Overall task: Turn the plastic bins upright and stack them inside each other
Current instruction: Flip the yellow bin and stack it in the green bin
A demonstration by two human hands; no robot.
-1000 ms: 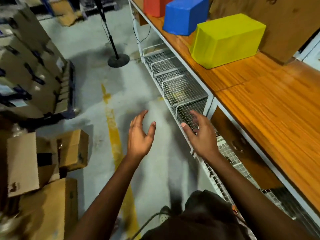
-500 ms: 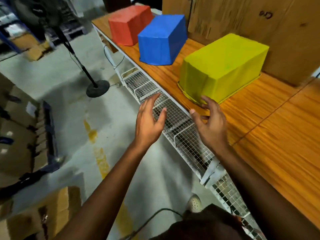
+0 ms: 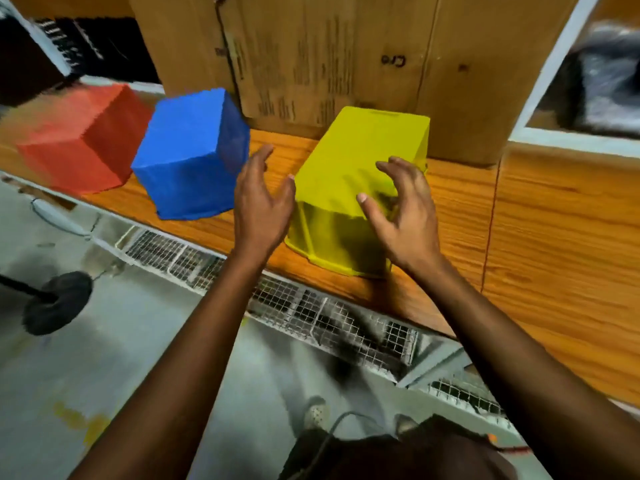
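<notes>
Hands (image 3: pixel 332 209) spread open over upturned yellow bin (image 3: pixel 360 157); blue bin (image 3: pixel 190 157) beside.

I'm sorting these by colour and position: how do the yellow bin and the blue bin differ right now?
The yellow bin sits between both open hands, left hand and right hand; the blue bin lies left of them, unattended. The yellow bin's bottom rim shows; the blue bin's is blurred. Both are upside down on the wooden bench.

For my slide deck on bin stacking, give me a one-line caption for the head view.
Both open hands, left hand and right hand, reach toward the upside-down yellow bin beside the blue bin and red bin.
</notes>
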